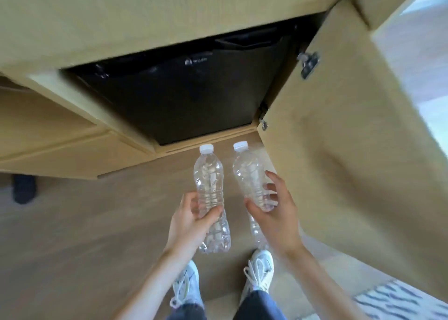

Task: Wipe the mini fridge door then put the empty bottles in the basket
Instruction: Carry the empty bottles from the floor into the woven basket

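Can't read small white logo [195, 61] on black mini fridge door [184, 96]: blurred. Can't identify dark smeared shape [24, 188] on floor [97, 222], far left. Cut off at bottom edge: blue-and-white striped rug [392, 300].

Left arm [150, 278] and right arm [322, 278] reach forward, bare, side by side. The left hand [191, 220] grips a clear bottle [209, 174]; the right hand [278, 213] grips a second bottle [248, 171].

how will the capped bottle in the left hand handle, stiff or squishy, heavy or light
Probably very light: the bottle looks clear right through, no liquid visible. Likely squishy: the thin ribbed wall resembles the crumpled bottle below the left hand. Round body, so it may roll if laid down.
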